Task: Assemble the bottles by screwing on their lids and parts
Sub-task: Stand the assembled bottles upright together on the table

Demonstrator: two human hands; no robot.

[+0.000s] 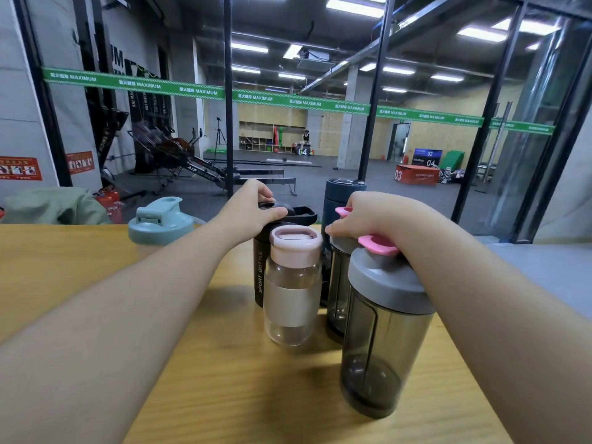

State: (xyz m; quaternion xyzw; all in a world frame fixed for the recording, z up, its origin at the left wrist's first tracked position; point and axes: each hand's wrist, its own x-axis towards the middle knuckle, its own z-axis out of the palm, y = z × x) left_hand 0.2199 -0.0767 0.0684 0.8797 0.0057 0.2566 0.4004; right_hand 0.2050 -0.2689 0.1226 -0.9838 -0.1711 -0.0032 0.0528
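Several bottles stand close together on the wooden table. My left hand grips the black lid on the black "SPORT BOTTLE". My right hand rests closed over the grey lid of a smoky bottle with a pink flip tab. In front stand a clear bottle with a pink lid and a large smoky bottle with a grey lid and pink tab. A dark blue bottle stands behind.
A teal-lidded shaker stands at the table's far edge on the left. A green cloth lies beyond it. Past the glass wall is a gym floor with rowing machines. The table's right edge runs just beside the large smoky bottle.
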